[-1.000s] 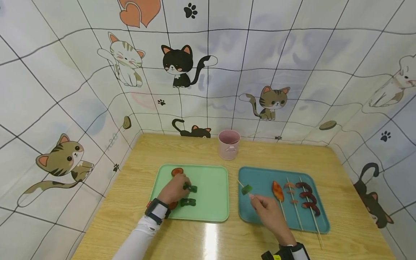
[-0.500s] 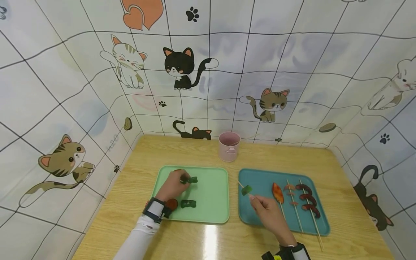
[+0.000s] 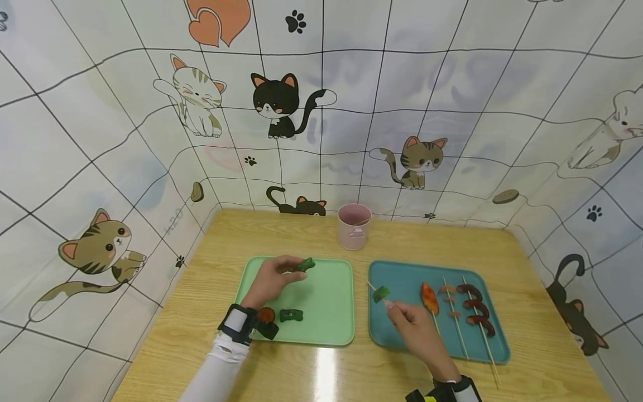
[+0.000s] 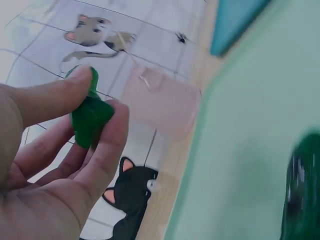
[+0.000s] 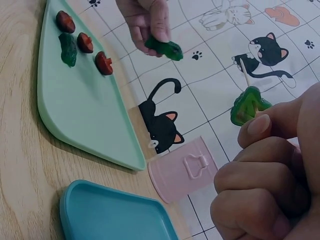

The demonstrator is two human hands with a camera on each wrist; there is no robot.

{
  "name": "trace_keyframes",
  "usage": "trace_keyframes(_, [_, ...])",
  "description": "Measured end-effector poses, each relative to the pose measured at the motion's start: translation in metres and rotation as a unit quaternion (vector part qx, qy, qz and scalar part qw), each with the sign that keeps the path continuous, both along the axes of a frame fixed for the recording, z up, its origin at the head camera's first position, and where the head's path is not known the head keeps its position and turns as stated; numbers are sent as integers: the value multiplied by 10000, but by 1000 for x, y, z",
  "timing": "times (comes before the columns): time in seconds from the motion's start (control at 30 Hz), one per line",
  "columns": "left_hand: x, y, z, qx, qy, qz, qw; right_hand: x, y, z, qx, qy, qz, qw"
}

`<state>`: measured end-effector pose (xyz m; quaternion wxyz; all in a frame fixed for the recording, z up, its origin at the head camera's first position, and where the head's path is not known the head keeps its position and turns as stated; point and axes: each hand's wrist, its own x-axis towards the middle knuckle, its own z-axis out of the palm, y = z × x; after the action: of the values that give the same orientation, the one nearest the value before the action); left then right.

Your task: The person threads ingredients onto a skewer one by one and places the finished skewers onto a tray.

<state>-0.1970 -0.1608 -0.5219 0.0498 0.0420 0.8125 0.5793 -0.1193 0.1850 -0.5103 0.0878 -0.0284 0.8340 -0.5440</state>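
Above the green tray [image 3: 326, 301], my left hand [image 3: 271, 279] pinches a green pepper piece [image 4: 91, 117] between thumb and fingers. My right hand [image 3: 417, 332] grips a wooden skewer [image 3: 370, 284] near the left side of the blue tray [image 3: 397, 273]. One green pepper piece [image 5: 248, 106] is threaded on that skewer, just beyond my thumb, and the stick's bare tip sticks out past it. Another green pepper piece [image 3: 291, 315] lies on the green tray. Beside it sit three red-brown mushroom-shaped pieces [image 5: 85, 43], partly hidden by my left arm in the head view.
On the blue tray lie a stick with an orange-red piece [image 3: 429, 296], a skewer of small pinkish pieces [image 3: 450, 297] and one of dark curled pieces [image 3: 477, 304]. A pink bucket [image 3: 354, 229] stands behind the trays, near the cat-patterned wall [image 3: 351, 123].
My left hand has picked the pepper piece up from the green tray and moved it up and to the right. My right hand with the skewer stays almost still.
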Motion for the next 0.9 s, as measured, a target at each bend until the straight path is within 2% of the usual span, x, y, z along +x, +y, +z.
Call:
trace_keyframes(0.13, [2,2,5,805,-169,-63,9966,1,0,1,-27,222,120,9997])
trace_keyframes(0.27, [4,5,8,1647,-337,-143,9857,2,0,3,-36,233,149,9996])
trace_keyframes(0.33, [4,6,9,2129,-413,-203,9760,3,-1,4,-24,218,159,9996])
trace_keyframes(0.4, [4,9,11,2650,-525,-266,9624,4,-2,6,13,223,170,9996])
trace_keyframes(0.5, [5,13,14,3377,-724,-306,9380,6,-4,10,88,319,230,9992])
trace_keyframes(0.57, [6,16,16,3665,-838,-301,9262,6,-5,11,121,387,304,9987])
trace_keyframes(0.63, [6,19,18,3851,-914,-298,9178,7,-6,12,128,459,404,9980])
trace_keyframes(0.9, [10,25,23,4227,-1082,-276,8994,10,-10,12,101,603,766,9952])
